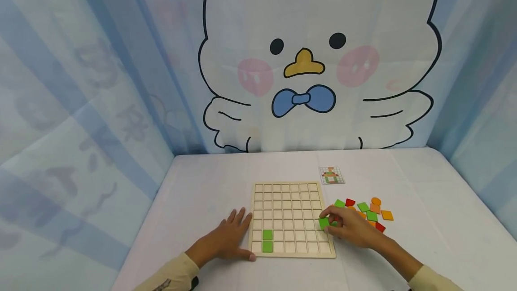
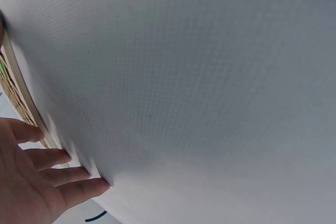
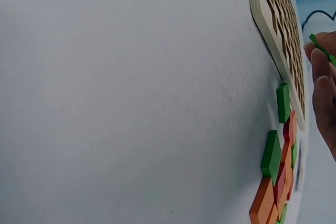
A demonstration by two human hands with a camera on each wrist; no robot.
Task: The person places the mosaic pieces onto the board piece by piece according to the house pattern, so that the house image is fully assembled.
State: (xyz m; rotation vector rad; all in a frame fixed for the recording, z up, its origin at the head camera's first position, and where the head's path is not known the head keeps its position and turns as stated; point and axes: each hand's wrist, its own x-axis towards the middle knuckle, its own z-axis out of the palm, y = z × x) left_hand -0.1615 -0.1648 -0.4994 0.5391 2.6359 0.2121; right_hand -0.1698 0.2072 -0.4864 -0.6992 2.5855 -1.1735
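A wooden grid board [image 1: 294,255] lies flat on the table, with a green square tile [image 1: 267,235] and a second green tile [image 1: 267,247] set one above the other in cells at its lower left. My left hand [image 1: 231,237] rests at the board's left edge, fingers spread and straight; the left wrist view shows its fingers [image 2: 79,190] along that edge. Over the board's right edge, my right hand [image 1: 350,226] pinches another green square tile [image 1: 324,223] between thumb and fingers. In the right wrist view this green tile [image 3: 320,46] appears edge-on, raised above the board.
Loose tiles in green, red and orange lie right of the board, among them an orange round [image 1: 376,201] and an orange square [image 1: 387,215]. A small pattern card [image 1: 332,175] sits beyond the board's upper right corner. A printed curtain [image 1: 303,129] hangs behind the table.
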